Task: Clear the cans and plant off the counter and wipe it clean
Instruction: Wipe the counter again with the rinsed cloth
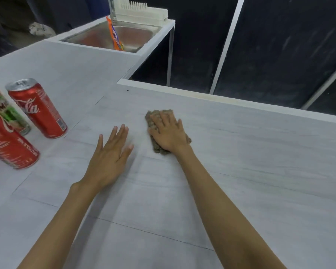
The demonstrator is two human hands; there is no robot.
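Observation:
My right hand [169, 133] lies flat on a brown cloth [156, 147], pressing it onto the pale grey counter [250, 171] near the middle. My left hand [111, 156] rests flat on the counter just left of it, fingers spread, holding nothing. At the left edge stand three cans: a red cola can [37, 108], a green and red can [7, 113] partly hidden behind, and a second red cola can [10, 146] nearest me. No plant is in view.
A steel sink [97, 35] sits at the back left with an orange packet [114, 34] standing in it and a white dish rack [144, 13] behind. The counter's far edge [221, 99] drops to a dark floor with white frame bars.

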